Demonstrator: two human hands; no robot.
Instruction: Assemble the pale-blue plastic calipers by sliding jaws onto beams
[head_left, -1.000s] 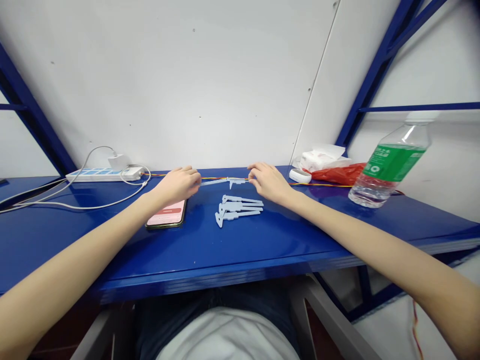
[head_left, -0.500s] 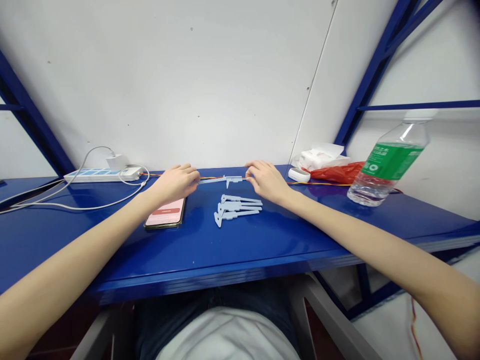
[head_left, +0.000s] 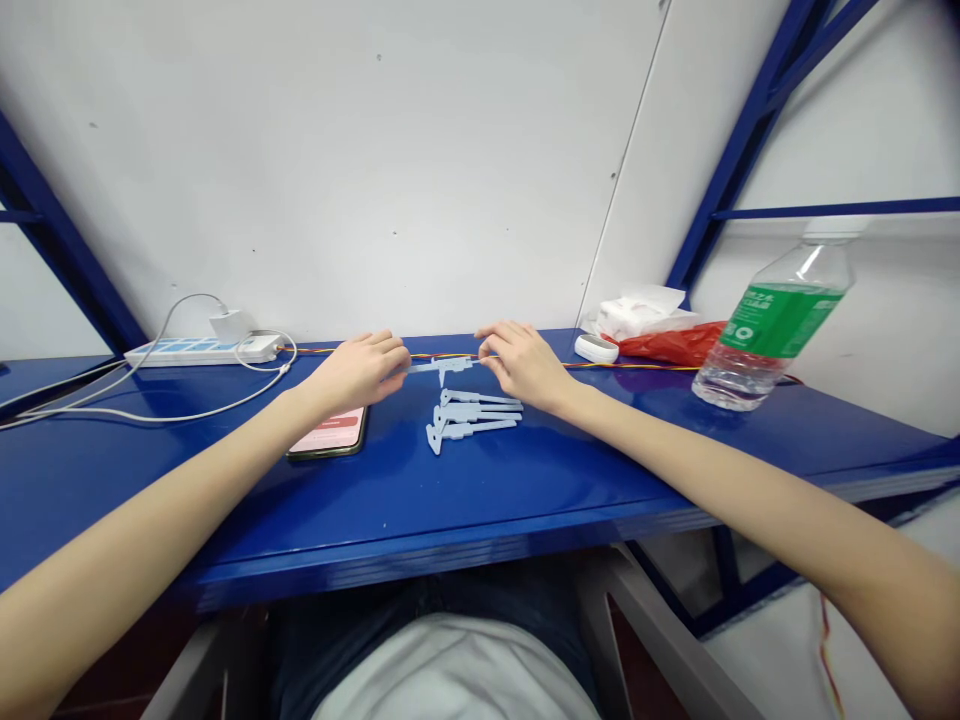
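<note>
Seemingly, left hand (head_left: 356, 372) and right hand (head_left: 525, 365) flank a plastic caliper (head_left: 442, 367) to steady it. Fingers together; grip unclear.

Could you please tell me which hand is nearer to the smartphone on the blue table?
Left. The left hand sits just beyond the far edge of the black-framed smartphone with a pink screen; the right hand lies farther right, beyond the pale blue plastic calipers.
</note>
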